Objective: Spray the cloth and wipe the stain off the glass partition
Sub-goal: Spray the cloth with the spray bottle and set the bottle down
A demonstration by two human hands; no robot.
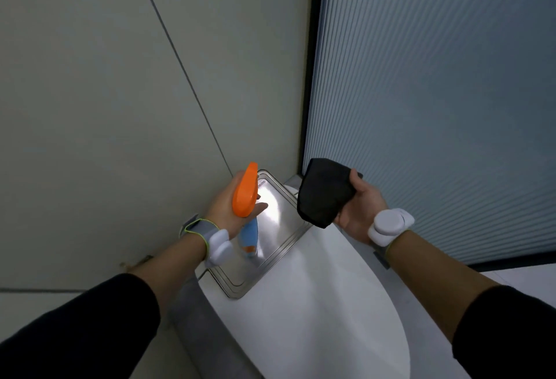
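Holding a folded black cloth (325, 193) up in front of the ribbed glass partition (436, 102), the right hand (359, 207) is closed on its right edge, thumb on top, so the cloth's flat face turns toward the bottle. The left hand (231, 204) is wrapped around a spray bottle (246, 195) with an orange head and a blue body. Its long axis runs steeply down toward the metal plate (270, 246) on the white fixture (316, 318), and the nozzle points up and away, close to the cloth. The spraying step seems to be in hand. Next, the nozzle likely needs turning onto the cloth before the trigger is squeezed. No stain is clear on the glass.
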